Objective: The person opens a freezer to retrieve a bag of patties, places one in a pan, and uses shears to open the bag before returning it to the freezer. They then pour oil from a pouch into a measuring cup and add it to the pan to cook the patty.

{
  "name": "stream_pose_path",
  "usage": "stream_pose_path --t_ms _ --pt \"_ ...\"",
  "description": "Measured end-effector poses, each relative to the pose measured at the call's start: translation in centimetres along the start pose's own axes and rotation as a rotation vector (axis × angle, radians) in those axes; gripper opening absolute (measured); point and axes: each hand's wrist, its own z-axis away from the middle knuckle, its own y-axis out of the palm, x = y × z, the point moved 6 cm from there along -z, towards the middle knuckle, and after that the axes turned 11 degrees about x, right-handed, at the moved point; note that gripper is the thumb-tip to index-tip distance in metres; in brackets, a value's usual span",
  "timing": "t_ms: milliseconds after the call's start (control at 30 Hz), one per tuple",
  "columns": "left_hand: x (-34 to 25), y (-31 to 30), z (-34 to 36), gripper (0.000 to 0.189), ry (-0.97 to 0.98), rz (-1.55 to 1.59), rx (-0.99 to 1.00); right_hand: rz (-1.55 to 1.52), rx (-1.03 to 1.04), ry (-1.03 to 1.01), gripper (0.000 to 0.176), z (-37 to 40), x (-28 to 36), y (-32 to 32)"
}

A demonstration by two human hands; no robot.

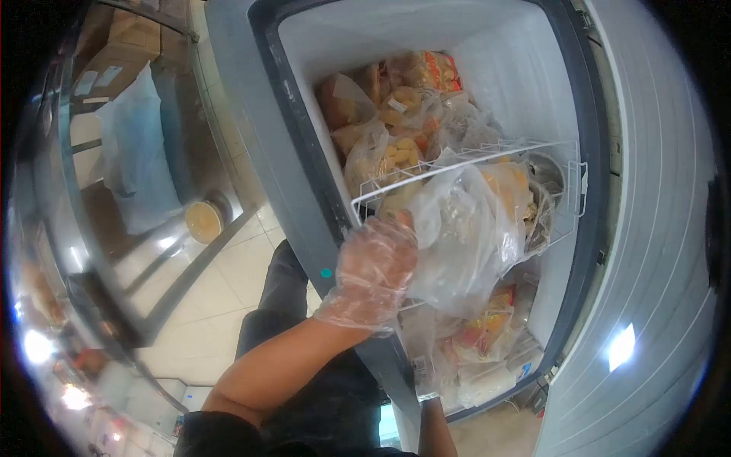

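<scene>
My left hand (pixel 375 266), in a clear plastic glove, is closed around the near left end of a white wire basket (pixel 464 162) in an open chest freezer. Its fingertips are partly hidden. Beside it, a large clear plastic bag (pixel 461 236) lies in the basket, with more bagged items and a round metallic container (pixel 544 174) to its right. Bagged food (pixel 396 156) fills the freezer floor beyond the basket. On the near side are more bags, one with red and yellow packaging (pixel 487 327). Only part of my right forearm (pixel 436 430) shows; that hand is out of sight.
The freezer's grey rim (pixel 304 129) runs along its left side, and its white lid (pixel 662 228) stands at the right. A metal shelf at the left holds cardboard boxes (pixel 122 53), a pale blue bag (pixel 141 152) and a round tub (pixel 204 222). Floor tiles lie below.
</scene>
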Motion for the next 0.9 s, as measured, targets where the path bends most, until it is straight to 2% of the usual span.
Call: stream_pose_path --t_ms 67,100,167,200,233,267,300,367,400,467,500,567,667,767,900 --pt "-0.2 -0.1 -0.5 0.015 0.071 -0.076 0.07 0.787 0.02 -0.148 0.043 -1.1 -2.0 -1.9" --pt "-0.6 0.0 -0.6 0.016 0.112 -0.103 0.026 0.789 0.017 -0.142 0.043 -0.8 -0.3 -0.4" --pt "-0.8 1.3 -1.0 0.017 0.156 -0.122 -0.012 -0.21 -0.061 0.09 0.046 -0.1 1.9 2.4" --pt "-0.6 1.7 -1.1 0.019 0.197 0.029 -0.161 -0.205 -0.07 0.094 0.046 -0.1 1.9 2.8" --pt "-0.4 1.5 -1.0 0.021 0.233 0.182 -0.309 0.138 -0.06 -0.032 0.047 -0.3 2.2 2.3" --pt "-0.3 2.3 -1.3 0.024 0.226 0.28 -0.254 0.481 -0.046 -0.157 0.049 -0.3 2.5 2.1" --pt "0.2 1.3 -1.6 0.024 0.226 0.29 -0.247 0.487 -0.053 -0.149 0.049 -0.1 3.1 2.1" --pt "0.7 0.6 -2.6 0.025 0.265 0.615 0.289 -0.174 0.024 0.03 0.046 -0.3 3.1 2.8" --pt "0.8 0.4 -2.5 0.025 0.269 0.621 0.295 -0.172 0.014 0.032 0.046 -0.3 3.8 3.8" --pt "0.2 -0.9 -1.4 0.027 0.398 0.634 0.116 0.619 -0.102 -0.195 0.042 0.4 7.0 5.8" --pt "0.2 -0.9 -1.2 0.027 0.404 0.643 0.122 0.748 -0.14 -0.18 0.041 0.7 7.3 5.9" --pt "0.1 -1.5 -1.1 0.028 0.474 0.542 0.047 0.764 -0.15 -0.098 0.041 0.9 7.5 6.1" --pt "-0.2 -2.2 -1.2 0.027 0.539 0.42 0.104 0.817 -0.162 -0.041 0.041 1.0 7.9 6.8" --pt "0.1 -1.7 -1.6 0.028 0.542 0.538 0.11 0.864 -0.17 -0.005 0.041 1.2 8.0 7.3" --pt "-0.2 -1.6 -1.3 0.028 0.511 0.534 0.112 0.926 -0.167 0.028 0.041 1.3 7.9 7.8"
